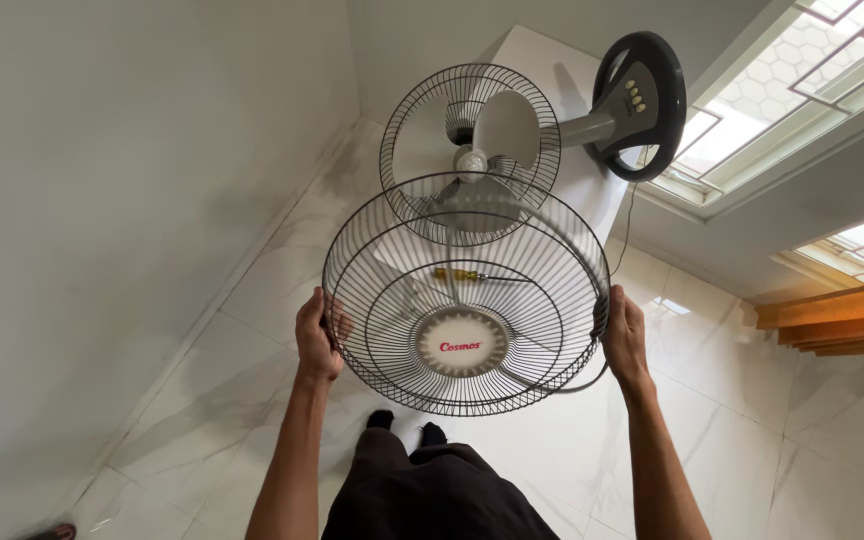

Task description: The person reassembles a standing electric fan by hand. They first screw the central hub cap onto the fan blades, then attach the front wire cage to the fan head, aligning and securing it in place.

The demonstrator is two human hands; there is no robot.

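I hold a round black wire fan guard [392, 235] with a white centre disc in front of me. My left hand [316, 335] grips its left rim and my right hand [624, 335] grips its right rim. Beyond it a desk fan lies on a white table [542, 60], with its rear wire guard [407, 110] and pale blades [505, 125] facing me. The fan's black round base [642, 100] points up to the right. A yellow-handled screwdriver [455, 273] shows through the held guard, lying on the table.
A white marble-tiled floor [252, 300] runs below, with a plain white wall [102, 150] on the left. Windows [802, 90] and a wooden ledge [832, 320] are at the right. A cable [624, 230] hangs down beside the table. My dark trousers and feet [402, 430] are at the bottom.
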